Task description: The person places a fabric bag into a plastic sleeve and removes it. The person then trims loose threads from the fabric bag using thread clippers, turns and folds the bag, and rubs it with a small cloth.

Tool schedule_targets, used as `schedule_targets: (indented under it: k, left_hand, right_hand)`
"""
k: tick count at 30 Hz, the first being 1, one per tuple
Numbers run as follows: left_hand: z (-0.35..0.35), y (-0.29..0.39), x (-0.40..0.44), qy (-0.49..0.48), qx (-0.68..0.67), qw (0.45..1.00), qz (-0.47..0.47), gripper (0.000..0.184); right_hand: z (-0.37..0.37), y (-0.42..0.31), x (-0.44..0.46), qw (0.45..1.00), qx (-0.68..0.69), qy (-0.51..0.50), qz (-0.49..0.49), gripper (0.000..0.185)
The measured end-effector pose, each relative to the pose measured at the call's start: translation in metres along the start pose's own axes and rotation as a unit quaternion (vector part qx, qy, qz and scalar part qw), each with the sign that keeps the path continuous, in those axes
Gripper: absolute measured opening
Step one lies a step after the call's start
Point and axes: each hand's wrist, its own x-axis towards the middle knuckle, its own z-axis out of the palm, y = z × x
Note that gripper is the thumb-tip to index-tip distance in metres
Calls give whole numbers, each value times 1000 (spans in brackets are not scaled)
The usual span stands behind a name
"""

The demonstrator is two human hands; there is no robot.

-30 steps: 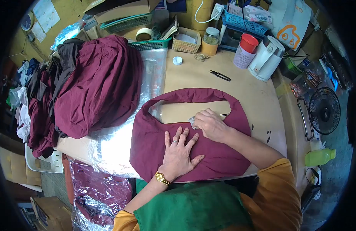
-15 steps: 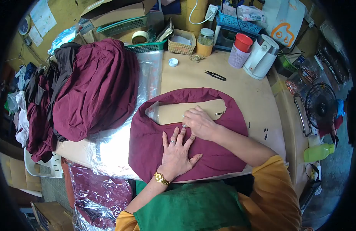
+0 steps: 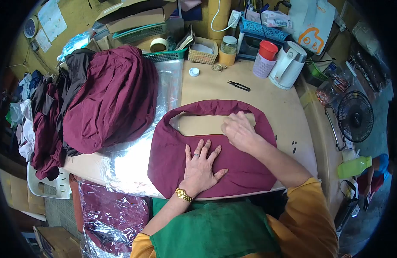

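A maroon cloth bag [image 3: 245, 165] lies flat on the table [image 3: 288, 116], its wide strap looped toward the far side. My left hand [image 3: 202, 165] rests palm down on the bag's body with its fingers spread, a ring and a gold watch on it. Over the right part of the bag's opening, near the strap, my right hand [image 3: 239, 131] is closed with its fingers bent. What it holds, if anything, is hidden.
A maroon cloth pile [image 3: 112, 99] stands left on clear plastic sheets. Black snips [image 3: 239, 86], a white lid [image 3: 194, 72], a jar [image 3: 229, 47], a cup [image 3: 263, 65] and a kettle [image 3: 288, 66] stand behind. A person's arm [image 3: 370, 180] shows at far right.
My right hand has moved right along the bag's opening, and the pale scrap seen in it earlier no longer shows. My left hand stays on the bag. A person has come further into view at right.
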Motion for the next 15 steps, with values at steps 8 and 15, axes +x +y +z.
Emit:
schedule_targets:
  k: [8,15]
  left_hand:
    - [7,1,-1,20,14,1000,-4,76]
    - [-23,1,36,-47,-106,989,-93,83]
  right_hand:
    - [24,-7,-10,978,129,136,87,14]
    - [65,4,-21,812,402,276,321,13]
